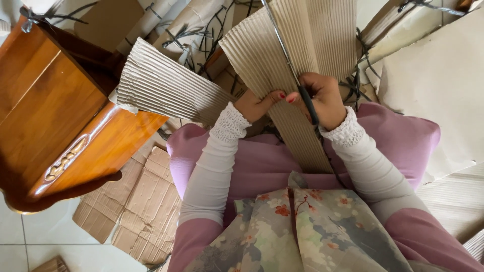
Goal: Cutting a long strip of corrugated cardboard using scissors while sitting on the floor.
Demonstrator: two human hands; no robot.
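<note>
A long strip of ribbed brown corrugated cardboard [302, 45] runs from my lap away from me. My left hand [258, 105] pinches its left edge, thumb on top. My right hand [323, 98] grips a pair of scissors [287, 55] with dark handles. The long metal blades point away from me and lie along the sheet. A second piece of corrugated cardboard [166, 85] fans out to the left, beside my left hand. My lap is covered by pink cloth [262, 161] and a flowered scarf [302, 226].
A polished wooden table [55, 111] stands close on the left. Flattened cardboard [136, 206] lies on the tiled floor under it. Rolled and bundled cardboard tied with dark string [191, 35] is piled ahead, and large flat sheets [443, 85] lie to the right.
</note>
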